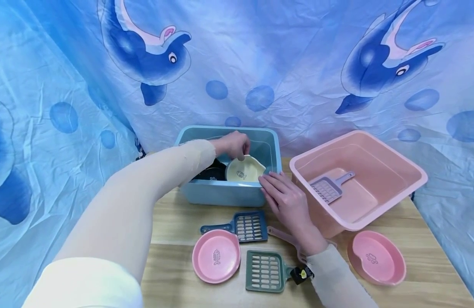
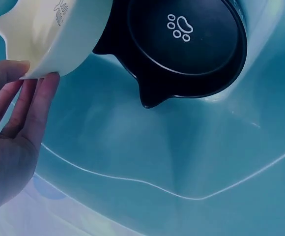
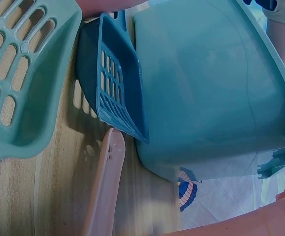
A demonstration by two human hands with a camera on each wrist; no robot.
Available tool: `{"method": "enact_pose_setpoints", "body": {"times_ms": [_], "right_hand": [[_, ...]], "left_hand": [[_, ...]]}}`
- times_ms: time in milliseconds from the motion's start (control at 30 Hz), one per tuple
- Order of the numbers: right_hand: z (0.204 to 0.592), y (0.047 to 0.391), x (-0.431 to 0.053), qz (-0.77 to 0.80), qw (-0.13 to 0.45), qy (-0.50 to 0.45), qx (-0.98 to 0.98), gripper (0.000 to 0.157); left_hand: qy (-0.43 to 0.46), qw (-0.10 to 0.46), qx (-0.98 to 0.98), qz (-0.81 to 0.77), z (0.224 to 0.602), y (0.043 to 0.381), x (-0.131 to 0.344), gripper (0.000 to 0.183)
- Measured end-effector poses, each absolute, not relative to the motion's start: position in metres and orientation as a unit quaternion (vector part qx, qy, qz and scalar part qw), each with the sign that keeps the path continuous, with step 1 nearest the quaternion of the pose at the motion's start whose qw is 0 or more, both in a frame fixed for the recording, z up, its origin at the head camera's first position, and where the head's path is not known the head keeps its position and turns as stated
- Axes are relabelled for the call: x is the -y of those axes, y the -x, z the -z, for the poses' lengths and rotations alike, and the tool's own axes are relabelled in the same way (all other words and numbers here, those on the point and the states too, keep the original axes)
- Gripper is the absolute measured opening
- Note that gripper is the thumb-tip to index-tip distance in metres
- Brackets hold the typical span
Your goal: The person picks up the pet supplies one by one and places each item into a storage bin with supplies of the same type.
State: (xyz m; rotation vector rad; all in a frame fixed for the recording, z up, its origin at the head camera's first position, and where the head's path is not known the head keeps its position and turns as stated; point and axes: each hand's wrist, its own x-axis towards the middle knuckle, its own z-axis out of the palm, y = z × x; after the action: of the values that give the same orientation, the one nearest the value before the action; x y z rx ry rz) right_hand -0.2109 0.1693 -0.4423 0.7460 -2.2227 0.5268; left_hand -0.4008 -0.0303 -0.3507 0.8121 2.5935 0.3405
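My left hand point(image 1: 236, 144) reaches into the blue litter box point(image 1: 221, 193) and pinches the rim of a cream cat bowl point(image 1: 254, 168) with a fish print. In the left wrist view, the thumb is on the inside of the cream bowl and the fingers are under its outer wall. Beside it in the box lies a black bowl point(image 2: 186, 39) with pointed ears and a white paw print. My right hand point(image 1: 288, 203) rests on the front right corner of the blue box, its fingers laid over the rim.
To the right stands a pink litter box point(image 1: 375, 188) holding a purple-grey scoop point(image 1: 329, 188). In front lie a dark blue scoop point(image 1: 249, 226), a green scoop point(image 1: 265, 271), a pink scoop point(image 3: 105, 182) and pink bowls point(image 1: 216, 256). A dolphin-print curtain point(image 1: 298, 77) hangs behind.
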Motion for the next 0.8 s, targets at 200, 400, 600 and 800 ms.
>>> {"method": "enact_pose_setpoints", "body": {"times_ms": [200, 400, 600, 800], "right_hand": [[0.443, 0.211, -0.170, -0.199, 0.364, -0.292, 0.862, 0.039], [0.443, 0.210, -0.168, -0.201, 0.365, -0.293, 0.861, 0.040], [0.442, 0.210, -0.166, -0.204, 0.361, -0.290, 0.862, 0.041], [0.441, 0.211, -0.167, -0.212, 0.370, -0.292, 0.856, 0.041]], "left_hand": [[-0.306, 0.204, -0.925, -0.094, 0.357, 0.403, 0.029, 0.014], [-0.295, 0.222, -0.926, -0.080, 0.358, 0.404, 0.028, 0.015], [-0.296, 0.225, -0.926, -0.064, 0.356, 0.409, 0.035, 0.027], [-0.242, 0.272, -0.927, -0.086, 0.350, 0.409, 0.043, 0.057]]}}
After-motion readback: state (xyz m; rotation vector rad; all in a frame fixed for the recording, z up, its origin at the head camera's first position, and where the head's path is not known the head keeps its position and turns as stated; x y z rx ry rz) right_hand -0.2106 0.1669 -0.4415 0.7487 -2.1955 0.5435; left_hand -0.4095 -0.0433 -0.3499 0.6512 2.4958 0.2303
